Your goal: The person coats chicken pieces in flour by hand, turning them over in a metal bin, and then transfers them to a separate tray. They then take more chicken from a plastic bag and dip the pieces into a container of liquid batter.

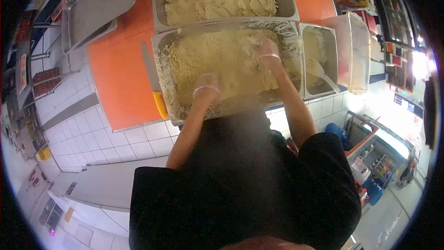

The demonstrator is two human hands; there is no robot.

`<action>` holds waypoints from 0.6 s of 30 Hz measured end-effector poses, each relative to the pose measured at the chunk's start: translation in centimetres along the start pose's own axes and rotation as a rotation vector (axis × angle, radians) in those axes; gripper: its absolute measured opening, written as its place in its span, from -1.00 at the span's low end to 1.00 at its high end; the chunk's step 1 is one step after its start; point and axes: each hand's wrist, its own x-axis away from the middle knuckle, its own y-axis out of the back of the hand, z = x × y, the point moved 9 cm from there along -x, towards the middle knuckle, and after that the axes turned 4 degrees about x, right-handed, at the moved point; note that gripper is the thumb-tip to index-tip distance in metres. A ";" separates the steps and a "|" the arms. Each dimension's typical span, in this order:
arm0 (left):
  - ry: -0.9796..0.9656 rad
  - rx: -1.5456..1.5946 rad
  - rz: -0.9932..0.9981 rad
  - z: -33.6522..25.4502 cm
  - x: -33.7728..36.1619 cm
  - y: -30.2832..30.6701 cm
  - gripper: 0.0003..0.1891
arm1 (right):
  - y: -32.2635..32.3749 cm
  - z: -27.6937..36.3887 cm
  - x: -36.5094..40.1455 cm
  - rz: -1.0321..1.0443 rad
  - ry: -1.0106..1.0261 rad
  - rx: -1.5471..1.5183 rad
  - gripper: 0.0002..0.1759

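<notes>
Your left hand (208,82) near, right hand (267,48) farther, in the pan (236,105), its walls likely containing crumbs (192,58); fingers blurred, can't tell whether spread.

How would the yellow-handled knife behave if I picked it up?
The yellow-handled knife should feel stiff, as its long blade lies straight. It seems unlikely to roll, since it rests flat on the orange surface. The grip could turn slippery if the pale powder around both hands gets on it.

Dull metal pans (159,71) sit on a smooth orange counter (118,88).
</notes>
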 end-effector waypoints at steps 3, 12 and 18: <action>-0.118 0.003 -0.405 -0.5 -0.8 3.4 -0.48 | 0.9 3.6 1.4 0.098 0.142 0.080 -0.43; -0.091 0.623 -0.636 -0.5 5.3 9.4 -0.54 | -6.5 9.3 4.7 0.365 -0.036 -0.805 -0.24; -0.012 1.061 -0.643 2.7 5.3 8.0 -0.54 | -9.8 8.8 3.8 0.420 0.107 -0.430 -0.07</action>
